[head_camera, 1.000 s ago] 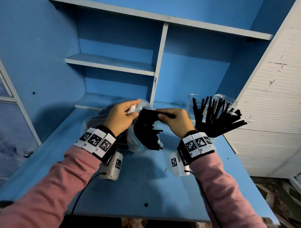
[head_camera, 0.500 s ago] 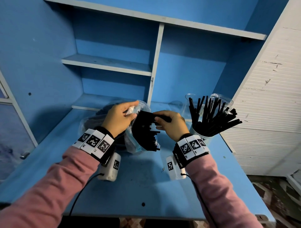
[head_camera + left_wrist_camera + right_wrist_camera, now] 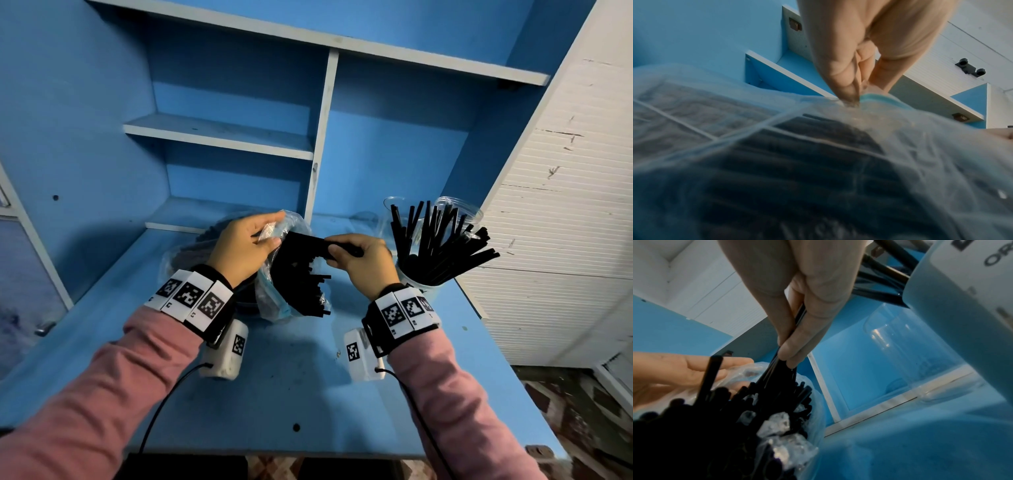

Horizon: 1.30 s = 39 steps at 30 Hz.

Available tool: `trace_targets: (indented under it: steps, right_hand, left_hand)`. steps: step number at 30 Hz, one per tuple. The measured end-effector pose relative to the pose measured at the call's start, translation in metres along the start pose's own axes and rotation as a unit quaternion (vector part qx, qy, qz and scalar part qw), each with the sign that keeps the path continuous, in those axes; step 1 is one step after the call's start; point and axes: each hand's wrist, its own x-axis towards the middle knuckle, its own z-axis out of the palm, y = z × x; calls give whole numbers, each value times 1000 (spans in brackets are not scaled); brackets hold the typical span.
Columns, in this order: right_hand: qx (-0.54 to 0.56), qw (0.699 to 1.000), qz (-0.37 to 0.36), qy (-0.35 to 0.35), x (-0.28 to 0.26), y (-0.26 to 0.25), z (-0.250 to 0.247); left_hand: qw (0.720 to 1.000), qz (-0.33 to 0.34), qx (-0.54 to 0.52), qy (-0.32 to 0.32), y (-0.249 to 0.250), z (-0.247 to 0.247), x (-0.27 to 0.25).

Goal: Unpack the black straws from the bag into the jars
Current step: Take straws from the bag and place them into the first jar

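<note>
Blue desk (image 3: 281,387) with shelving (image 3: 219,132) above, spread under both hands. White slatted panel (image 3: 561,212) off to the right of the right-hand grip.

Clear plastic bag (image 3: 274,301) hanging between the hands, mouth up, packed with black straws (image 3: 301,274), lower ends poking out past the plastic toward the desk. Second bag of straws (image 3: 191,253) lying behind the left wrist, partly hidden.

Just right of the right-hand grip, a jar (image 3: 419,286) crammed with straws (image 3: 442,240) fanned up and outward; two clear jars (image 3: 394,209) behind it, contents not clear from here.

Left hand (image 3: 241,248) pinching the bag's upper edge between thumb and fingertips (image 3: 846,91), plastic gathered at the pinch. Right hand (image 3: 364,262) clenched on a small bunch of straws at the bag's mouth, thumb and fingers (image 3: 795,352) pressed together around their upper ends, lower ends down among the rest in the bag.

Pink sleeves (image 3: 113,404) on both arms, marker bands (image 3: 191,299) at the wrists, with small white camera boxes (image 3: 227,349) below them.
</note>
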Motion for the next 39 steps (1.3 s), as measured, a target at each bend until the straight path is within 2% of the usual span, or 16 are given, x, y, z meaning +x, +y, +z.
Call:
trace_targets:
  steps: [5, 12, 15, 17, 21, 25, 27, 29, 31, 35, 39]
  right_hand:
    - [-66, 997, -28, 26, -7, -9, -14]
    - [-152, 984, -77, 50, -32, -33, -52]
    - [-200, 974, -94, 43, -40, -45, -66]
    - [-227, 968, -102, 33, -43, -51, -70]
    - [-271, 954, -129, 19, -50, -66, -73]
    - [-329, 930, -161, 9, -55, -83, -75]
    - [-357, 917, -178, 10, -58, -91, -77]
    - [-370, 907, -202, 13, -59, -99, -79]
    - [-373, 899, -230, 15, -59, -106, -81]
    - [-342, 885, -309, 62, -58, -120, -83]
    - [-229, 894, -370, 106, -65, -137, -79]
  left_hand:
    - [1000, -3, -3, -3, -2, -1, 1]
    - [999, 0, 44, 1, 1, 7, 1]
    - [990, 62, 123, 14, 16, 14, -2]
    - [980, 122, 160, -3, 31, 22, -4]
    - [966, 149, 196, -83, 54, 51, -7]
    - [951, 194, 233, -61, 63, 70, -2]
    - [963, 167, 210, -36, 68, 75, 0]
    - [983, 110, 141, -45, 70, 80, 4]
    - [991, 78, 90, -55, 76, 84, 5]
    - [990, 108, 82, -24, 94, 85, -2]
    - [989, 141, -35, -40, 109, 90, -8]
